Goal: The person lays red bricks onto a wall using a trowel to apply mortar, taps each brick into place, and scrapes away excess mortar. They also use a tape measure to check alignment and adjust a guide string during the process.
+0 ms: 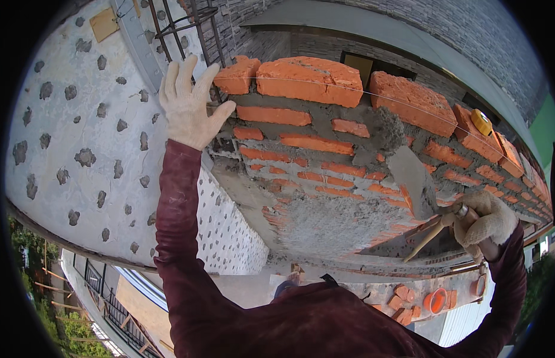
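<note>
My left hand, in a pale work glove, is open with fingers spread. It is beside the left end of the brick wall, next to a small orange brick and the vertical rebar. My right hand, also gloved, is closed round the handle of a trowel. The trowel's grey blade points up and left against the wall face, with a lump of wet mortar at its tip. A pale wooden stick juts out by the same hand; whether it is gripped is hidden.
A string line crosses the top bricks. Mortar shows in the gap between two of them. A yellow tape measure sits on the wall. A mortar-dabbed white wall stands left. Below, a platform holds loose bricks and an orange bucket.
</note>
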`<state>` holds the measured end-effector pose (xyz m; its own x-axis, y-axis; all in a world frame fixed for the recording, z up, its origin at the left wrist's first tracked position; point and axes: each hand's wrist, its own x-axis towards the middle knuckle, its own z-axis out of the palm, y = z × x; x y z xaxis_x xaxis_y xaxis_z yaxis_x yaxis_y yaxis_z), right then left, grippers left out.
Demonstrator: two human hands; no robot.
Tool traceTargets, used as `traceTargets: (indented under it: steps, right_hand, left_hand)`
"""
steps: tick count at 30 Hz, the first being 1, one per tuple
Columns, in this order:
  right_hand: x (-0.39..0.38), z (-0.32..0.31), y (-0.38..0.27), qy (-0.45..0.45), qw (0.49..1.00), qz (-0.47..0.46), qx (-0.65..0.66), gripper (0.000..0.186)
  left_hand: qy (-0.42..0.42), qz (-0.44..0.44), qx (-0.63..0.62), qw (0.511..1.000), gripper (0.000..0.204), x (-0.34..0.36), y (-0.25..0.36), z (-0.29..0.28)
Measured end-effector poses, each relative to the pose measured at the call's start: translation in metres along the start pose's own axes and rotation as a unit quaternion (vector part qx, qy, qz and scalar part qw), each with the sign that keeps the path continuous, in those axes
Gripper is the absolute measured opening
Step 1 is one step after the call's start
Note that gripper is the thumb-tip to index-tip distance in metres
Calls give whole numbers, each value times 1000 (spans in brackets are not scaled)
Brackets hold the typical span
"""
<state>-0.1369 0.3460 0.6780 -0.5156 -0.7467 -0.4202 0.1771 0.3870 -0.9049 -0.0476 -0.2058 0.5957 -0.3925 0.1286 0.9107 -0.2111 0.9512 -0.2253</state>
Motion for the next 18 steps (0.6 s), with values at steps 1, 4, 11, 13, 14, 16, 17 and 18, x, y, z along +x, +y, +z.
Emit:
traceTargets:
  steps: [1,4,11,13,14,16,17,18]
  right_hand:
    - [11,6,-24,-6,1000,-16,6,49]
    - [51,33,-97,10,994,-59,-95,42]
    - [137,73,-167,47,842,-249,-476,30]
    - [171,87,-189,81,807,-156,-563,27]
    - [179,95,-192,107,773,-129,-612,26]
    - [188,116,-194,152,679,-124,-707,27]
    - [188,125,-190,177,621,-146,-750,28]
    - [182,134,-189,199,579,-137,-778,31]
  left_hand:
    - [-6,15,4,1000,67,9,-4,9]
    - [-55,22,10,998,63,22,-12,30]
    - [-87,36,-4,996,46,20,-22,43]
    - [-82,35,-12,996,46,20,-21,44]
    - [-79,35,-17,996,46,22,-19,44]
    - [-75,27,-32,996,44,23,-19,41]
    - [-73,23,-40,996,42,21,-20,41]
    - [-73,23,-37,996,42,21,-21,41]
